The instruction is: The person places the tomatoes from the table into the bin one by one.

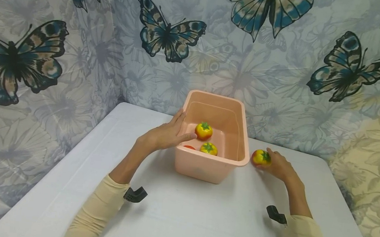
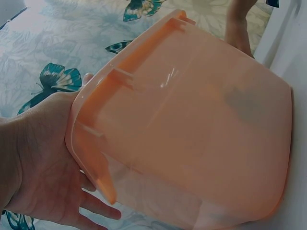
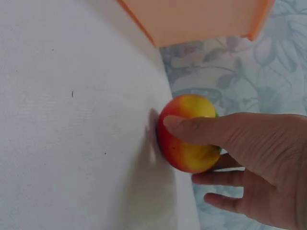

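A peach-pink plastic bin (image 1: 209, 168) stands on the white table, its opening facing up. Inside lie a red-and-yellow fruit with a green leafy top (image 1: 204, 131), a similar yellow fruit (image 1: 209, 148), and a red thing (image 1: 189, 147) mostly hidden by the near wall. My left hand (image 1: 167, 133) rests at the bin's left rim, fingers straight and spread, thumb reaching over the inside. To the right of the bin, my right hand (image 1: 278, 165) holds another red-and-yellow fruit (image 3: 184, 158) between thumb and fingers. It is low over the table; contact is unclear.
The white table (image 1: 182, 218) ends at a back edge close behind the bin. Fabric with butterflies and flowers (image 1: 170, 31) hangs behind and on the left. Black devices show at the left wrist (image 1: 135, 195) and right wrist (image 1: 276, 215).
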{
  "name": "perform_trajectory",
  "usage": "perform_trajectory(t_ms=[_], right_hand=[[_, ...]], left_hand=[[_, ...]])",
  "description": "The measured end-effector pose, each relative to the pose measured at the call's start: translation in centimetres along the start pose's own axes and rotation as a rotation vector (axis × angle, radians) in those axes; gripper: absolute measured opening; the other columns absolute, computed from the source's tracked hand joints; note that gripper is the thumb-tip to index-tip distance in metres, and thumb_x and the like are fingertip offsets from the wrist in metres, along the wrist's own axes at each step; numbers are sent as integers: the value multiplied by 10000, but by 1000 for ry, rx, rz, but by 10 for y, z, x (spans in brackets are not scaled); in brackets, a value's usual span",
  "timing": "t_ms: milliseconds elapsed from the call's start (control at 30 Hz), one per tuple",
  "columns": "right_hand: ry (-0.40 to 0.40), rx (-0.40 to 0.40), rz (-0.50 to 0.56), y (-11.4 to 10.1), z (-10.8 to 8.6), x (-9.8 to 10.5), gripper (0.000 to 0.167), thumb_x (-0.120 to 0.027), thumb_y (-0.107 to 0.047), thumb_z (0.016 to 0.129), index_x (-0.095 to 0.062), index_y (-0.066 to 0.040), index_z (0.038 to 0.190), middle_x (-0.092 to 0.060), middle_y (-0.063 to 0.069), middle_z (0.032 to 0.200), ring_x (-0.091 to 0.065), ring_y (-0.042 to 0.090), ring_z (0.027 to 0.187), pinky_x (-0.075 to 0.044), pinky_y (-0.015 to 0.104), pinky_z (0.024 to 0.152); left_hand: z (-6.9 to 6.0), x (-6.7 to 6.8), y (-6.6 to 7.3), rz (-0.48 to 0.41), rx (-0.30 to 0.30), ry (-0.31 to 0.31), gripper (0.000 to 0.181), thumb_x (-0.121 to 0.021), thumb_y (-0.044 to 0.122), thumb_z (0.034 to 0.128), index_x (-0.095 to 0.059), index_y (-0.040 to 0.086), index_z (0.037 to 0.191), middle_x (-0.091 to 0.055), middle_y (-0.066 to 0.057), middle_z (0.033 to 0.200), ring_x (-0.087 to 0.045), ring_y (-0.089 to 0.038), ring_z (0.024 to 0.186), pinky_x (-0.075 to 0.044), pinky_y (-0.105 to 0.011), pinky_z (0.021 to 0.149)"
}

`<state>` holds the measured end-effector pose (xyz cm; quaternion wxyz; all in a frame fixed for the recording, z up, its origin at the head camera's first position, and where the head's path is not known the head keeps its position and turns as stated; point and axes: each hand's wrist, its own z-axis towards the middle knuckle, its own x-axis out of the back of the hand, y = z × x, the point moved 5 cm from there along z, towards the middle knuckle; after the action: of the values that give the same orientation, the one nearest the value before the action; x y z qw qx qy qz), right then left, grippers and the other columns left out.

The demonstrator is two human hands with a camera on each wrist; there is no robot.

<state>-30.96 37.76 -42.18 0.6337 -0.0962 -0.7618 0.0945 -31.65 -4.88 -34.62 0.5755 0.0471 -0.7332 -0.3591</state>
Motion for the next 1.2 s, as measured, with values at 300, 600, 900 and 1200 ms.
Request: perform_trajectory(t_ms=[300,600,900,1200], right_hand=[[31,-45,164,2,-2,-2,964,-853,-411,861,-245,143,1362,-565,393,1193,-602,466,1049,-533,608,937],[84,-15,127,-4,-10,8,1024,-737,-486,901,-179,148,1480,-617,406,1149,-659,413,927,-586,484,770],[285,-14,92,-19,-29,35,1007,-707,-645,878,-360,150,1389,-623,376,1103,-653,379,781,-555,369,586],[423,12,145,-55,-51,69,908,-603,-686,940,-389,96,1348,-613,266,955,-606,307,705,-455,291,544]], left_hand=[[0,0,-1,-12,8,-7,1159,-438,877,895,100,226,1688,179,76,1769,-206,-340,1635,-319,-575,1275],[-1,0,1,1,2,-6,1145,-435,856,914,98,202,1688,176,62,1772,-217,-348,1631,-326,-573,1272],[-1,0,0,-6,7,-11,1157,-427,870,907,106,202,1687,186,64,1769,-195,-332,1639,-309,-564,1284],[-2,1,2,-4,11,-13,1147,-428,865,910,104,210,1687,185,64,1769,-219,-342,1631,-327,-571,1272]])
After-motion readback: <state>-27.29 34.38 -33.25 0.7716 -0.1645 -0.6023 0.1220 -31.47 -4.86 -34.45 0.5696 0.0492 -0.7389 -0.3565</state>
